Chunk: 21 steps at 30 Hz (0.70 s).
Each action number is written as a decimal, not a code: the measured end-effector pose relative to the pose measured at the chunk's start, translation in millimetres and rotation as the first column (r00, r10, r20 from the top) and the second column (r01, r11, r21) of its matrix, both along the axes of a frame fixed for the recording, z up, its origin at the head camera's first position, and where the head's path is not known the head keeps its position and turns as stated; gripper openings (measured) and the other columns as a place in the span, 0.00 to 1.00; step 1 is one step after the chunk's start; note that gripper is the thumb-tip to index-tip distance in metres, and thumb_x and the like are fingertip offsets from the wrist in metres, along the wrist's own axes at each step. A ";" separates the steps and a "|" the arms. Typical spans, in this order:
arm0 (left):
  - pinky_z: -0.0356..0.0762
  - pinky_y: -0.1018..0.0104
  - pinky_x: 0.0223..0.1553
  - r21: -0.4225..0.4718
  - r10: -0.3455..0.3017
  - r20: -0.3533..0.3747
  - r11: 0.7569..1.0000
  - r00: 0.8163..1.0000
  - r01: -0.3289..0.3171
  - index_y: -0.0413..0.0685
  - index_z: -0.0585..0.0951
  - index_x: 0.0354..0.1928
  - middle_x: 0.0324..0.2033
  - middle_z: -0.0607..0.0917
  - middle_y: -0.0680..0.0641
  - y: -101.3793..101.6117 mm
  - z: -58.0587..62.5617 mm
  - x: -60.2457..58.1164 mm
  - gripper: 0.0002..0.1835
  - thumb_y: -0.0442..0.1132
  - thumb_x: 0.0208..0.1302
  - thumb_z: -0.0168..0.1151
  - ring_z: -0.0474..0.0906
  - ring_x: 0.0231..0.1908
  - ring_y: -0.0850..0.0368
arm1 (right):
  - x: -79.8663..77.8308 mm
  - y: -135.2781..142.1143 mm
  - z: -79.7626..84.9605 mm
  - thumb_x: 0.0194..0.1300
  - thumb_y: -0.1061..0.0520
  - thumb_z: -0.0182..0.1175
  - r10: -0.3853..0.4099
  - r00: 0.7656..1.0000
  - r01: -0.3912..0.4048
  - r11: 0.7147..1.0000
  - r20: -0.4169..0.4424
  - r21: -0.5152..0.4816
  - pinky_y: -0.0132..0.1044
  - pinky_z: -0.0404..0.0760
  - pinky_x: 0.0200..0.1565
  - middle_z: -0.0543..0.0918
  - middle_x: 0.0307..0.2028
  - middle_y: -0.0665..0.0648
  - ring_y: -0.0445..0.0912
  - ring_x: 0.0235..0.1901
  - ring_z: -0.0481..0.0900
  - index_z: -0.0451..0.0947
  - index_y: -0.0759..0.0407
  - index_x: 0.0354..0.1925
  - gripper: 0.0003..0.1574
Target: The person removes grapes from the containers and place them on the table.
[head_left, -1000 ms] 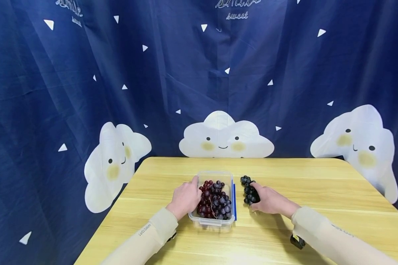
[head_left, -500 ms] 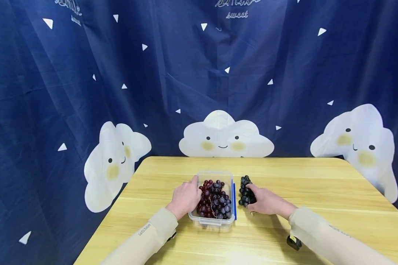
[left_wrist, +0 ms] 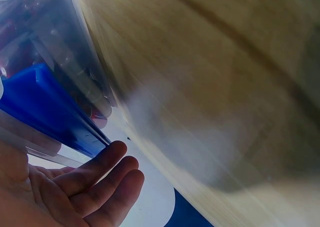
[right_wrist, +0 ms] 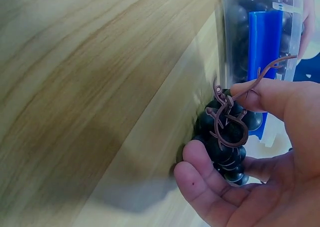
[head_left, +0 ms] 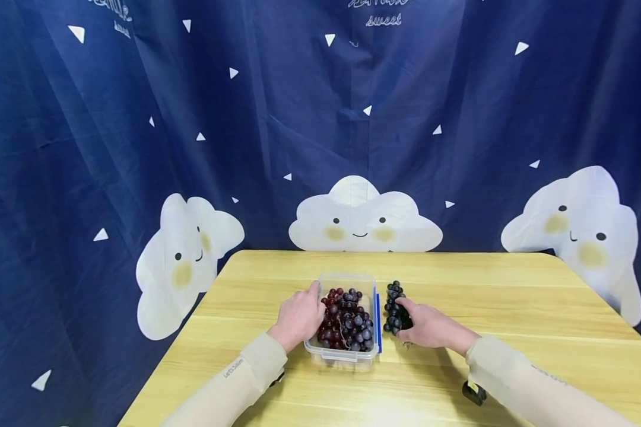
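Observation:
A clear plastic container [head_left: 342, 357] holds bunches of red and purple grapes [head_left: 355, 323]. My left hand [head_left: 299, 315] grips its left wall near the rim. In the left wrist view, several fingers [left_wrist: 107, 187] lie outside by a blue side flap [left_wrist: 50, 107], and part of a finger shows through the clear wall. Right of the container, my right hand [head_left: 430, 323] holds a bunch of black grapes [head_left: 393, 308] at the table surface. The right wrist view shows thumb and fingers around these grapes [right_wrist: 232, 132], a curled brown stem [right_wrist: 245, 132] facing the camera.
The wooden table [head_left: 513, 302] extends around both hands. A blue flap [head_left: 378, 323] hangs out on the container's right side, close to the black grapes. Behind the table hangs a navy curtain [head_left: 320, 118] with clouds and triangles.
My right hand has shifted slightly left with the black grapes, closer to the container, then stayed nearly still. The left hand and container keep their place.

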State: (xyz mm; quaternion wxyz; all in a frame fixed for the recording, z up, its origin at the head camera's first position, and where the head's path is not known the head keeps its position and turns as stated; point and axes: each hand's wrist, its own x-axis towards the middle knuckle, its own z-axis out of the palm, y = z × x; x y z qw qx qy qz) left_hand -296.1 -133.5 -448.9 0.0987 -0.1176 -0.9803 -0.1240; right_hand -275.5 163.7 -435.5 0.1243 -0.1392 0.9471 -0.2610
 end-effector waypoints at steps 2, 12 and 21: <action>0.74 0.59 0.21 0.002 0.000 -0.001 1.000 1.000 0.000 0.43 0.64 0.74 0.32 0.85 0.44 0.3 0.4 0.0 0.31 0.45 0.72 0.51 0.80 0.26 0.53 | 0.0 0.1 0.6 0.61 0.54 0.70 -0.006 1.000 0.006 1.000 0.005 -0.003 0.39 0.74 0.29 0.74 0.17 0.51 0.40 0.11 0.63 0.52 0.58 0.78 0.56; 0.76 0.58 0.22 0.000 -0.002 -0.009 1.000 1.000 0.002 0.43 0.65 0.74 0.34 0.86 0.42 0.4 0.1 -0.3 0.31 0.44 0.72 0.51 0.81 0.28 0.51 | 1.6 -1.2 0.4 0.58 0.58 0.71 -0.019 1.000 0.020 0.999 0.004 -0.026 0.38 0.74 0.23 0.74 0.17 0.51 0.40 0.11 0.62 0.55 0.56 0.78 0.55; 0.78 0.57 0.24 -0.015 -0.005 -0.012 1.000 1.000 0.004 0.42 0.64 0.74 0.35 0.87 0.42 -1.1 0.2 -0.2 0.31 0.45 0.72 0.50 0.83 0.30 0.49 | 6.6 -3.4 2.7 0.58 0.58 0.71 0.004 1.000 -0.004 1.000 -0.005 -0.024 0.36 0.73 0.20 0.74 0.16 0.50 0.39 0.11 0.62 0.56 0.56 0.77 0.54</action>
